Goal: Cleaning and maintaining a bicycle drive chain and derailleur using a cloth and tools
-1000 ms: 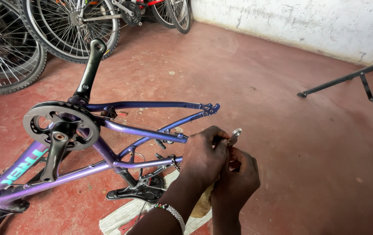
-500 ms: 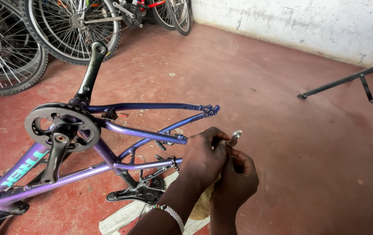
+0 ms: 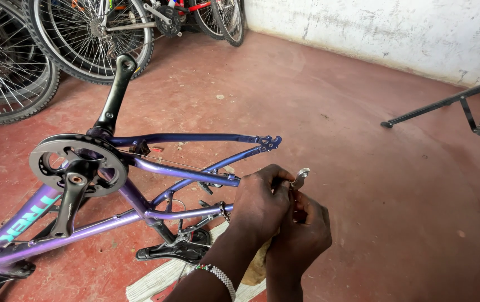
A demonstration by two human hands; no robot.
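A purple bicycle frame [image 3: 184, 170] lies upside down on the red floor, without wheels. Its black chainring [image 3: 77, 165] and crank arms face me at the left. Both my hands meet just right of the rear stays. My left hand [image 3: 259, 204] pinches a small silver metal part [image 3: 300, 178] that sticks up above my fingers. My right hand [image 3: 301, 235] is closed just below it, against the same part. A beaded bracelet [image 3: 217, 274] sits on my left wrist.
Several bicycle wheels [image 3: 83, 33] stand at the back left by a white wall [image 3: 391, 33]. A black metal stand [image 3: 464, 106] reaches in from the right. A black pedal-like piece [image 3: 175, 249] and a pale cloth or board [image 3: 156, 282] lie under the frame.
My hands stay together at the same place, with only small finger shifts on the silver part. The frame has not moved.
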